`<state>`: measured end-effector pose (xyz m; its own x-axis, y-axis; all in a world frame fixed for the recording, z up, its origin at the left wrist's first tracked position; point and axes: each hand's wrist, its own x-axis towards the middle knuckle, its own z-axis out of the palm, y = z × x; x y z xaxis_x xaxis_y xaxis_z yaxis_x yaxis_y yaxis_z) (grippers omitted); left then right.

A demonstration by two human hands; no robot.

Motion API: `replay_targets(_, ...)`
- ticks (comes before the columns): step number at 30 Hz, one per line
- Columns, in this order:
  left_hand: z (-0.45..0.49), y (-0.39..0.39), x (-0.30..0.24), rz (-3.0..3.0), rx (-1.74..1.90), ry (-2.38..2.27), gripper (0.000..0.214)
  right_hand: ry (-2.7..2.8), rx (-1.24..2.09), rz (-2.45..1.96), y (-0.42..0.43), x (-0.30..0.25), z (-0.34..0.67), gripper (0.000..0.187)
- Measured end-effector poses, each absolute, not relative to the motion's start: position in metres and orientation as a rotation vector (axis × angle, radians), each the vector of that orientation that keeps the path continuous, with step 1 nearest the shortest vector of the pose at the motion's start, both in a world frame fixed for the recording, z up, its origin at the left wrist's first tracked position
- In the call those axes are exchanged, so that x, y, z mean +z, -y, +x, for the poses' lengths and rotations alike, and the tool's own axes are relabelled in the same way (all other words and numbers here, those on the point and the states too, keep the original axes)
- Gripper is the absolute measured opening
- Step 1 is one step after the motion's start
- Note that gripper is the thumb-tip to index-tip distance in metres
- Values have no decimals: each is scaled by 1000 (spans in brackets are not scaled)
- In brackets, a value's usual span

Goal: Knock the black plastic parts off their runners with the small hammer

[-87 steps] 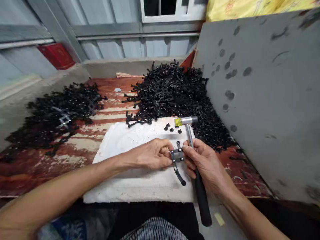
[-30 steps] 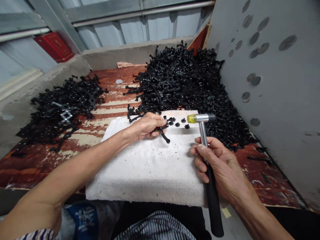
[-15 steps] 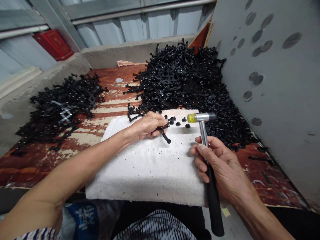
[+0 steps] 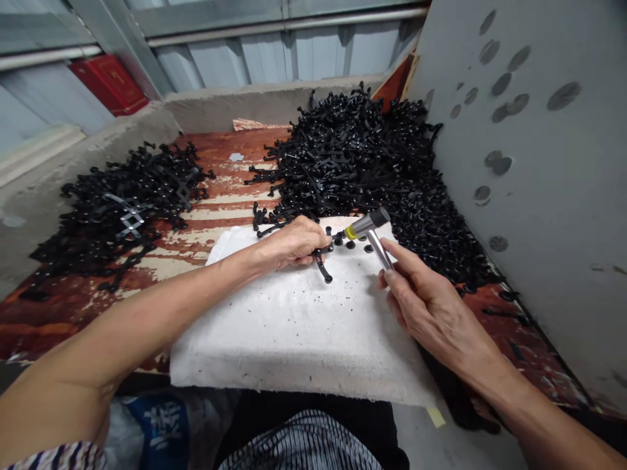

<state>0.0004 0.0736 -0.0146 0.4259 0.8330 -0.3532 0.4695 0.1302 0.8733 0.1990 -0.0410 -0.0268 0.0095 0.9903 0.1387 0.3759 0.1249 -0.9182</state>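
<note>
One yellow-tipped silver hammer point(image 4: 363, 225) fills the right hand point(image 4: 428, 297); the left hand point(image 4: 296, 240) pinches a black linkage point(image 4: 323, 270).

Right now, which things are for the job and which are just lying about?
For the job: hammer in right hand, black part in left hand, white cloth; probably black caps, big heap, smaller heap.

Likely just lying about: pale scrap, yellow scrap, bag.
</note>
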Motion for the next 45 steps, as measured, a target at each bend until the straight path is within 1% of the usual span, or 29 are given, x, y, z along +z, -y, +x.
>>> replay_targets(3,0,-75,-14,1529,383,-1214,31,1815,545,-1299,26,-23,203,49)
replay_targets(5,-1,-76,-14,1528,383,-1228,30,1930,417,-1229,21,-21,203,54)
replay_targets(8,0,-75,-14,1520,376,-1211,31,1954,274,-1197,18,-21,202,58)
replay_targets(13,4,-73,-9,1453,378,-1246,30,2073,374,-1277,18,-20,202,57)
replay_targets(18,4,-72,-6,1417,367,-1195,33,1917,236,-1266,20,-14,200,58)
replay_targets(22,3,-73,-10,1442,355,-1220,28,2080,311,-1343,18,-18,201,57)
replay_targets(27,2,-72,-13,1453,350,-1215,29,1990,287,-1269,20,-18,202,58)
replay_targets(30,4,-71,-12,1451,339,-1258,27,2062,317,-1289,20,-23,204,57)
replay_targets(35,4,-71,-11,1464,299,-1286,27,2096,179,-1281,20,-33,206,56)
replay_targets(37,2,-70,-10,1528,305,-1247,29,2114,224,-1291,20,-28,205,52)
replay_targets(39,0,-67,-6,1633,299,-1184,30,1990,345,-1317,20,-20,203,45)
replay_targets(43,4,-53,9,1810,190,-1015,29,1661,704,-1399,12,-8,197,19)
replay_targets(44,6,-49,12,1842,151,-958,28,1625,770,-1407,10,-8,195,14)
replay_targets(45,8,-44,14,1881,115,-896,27,1602,828,-1408,9,-10,193,13)
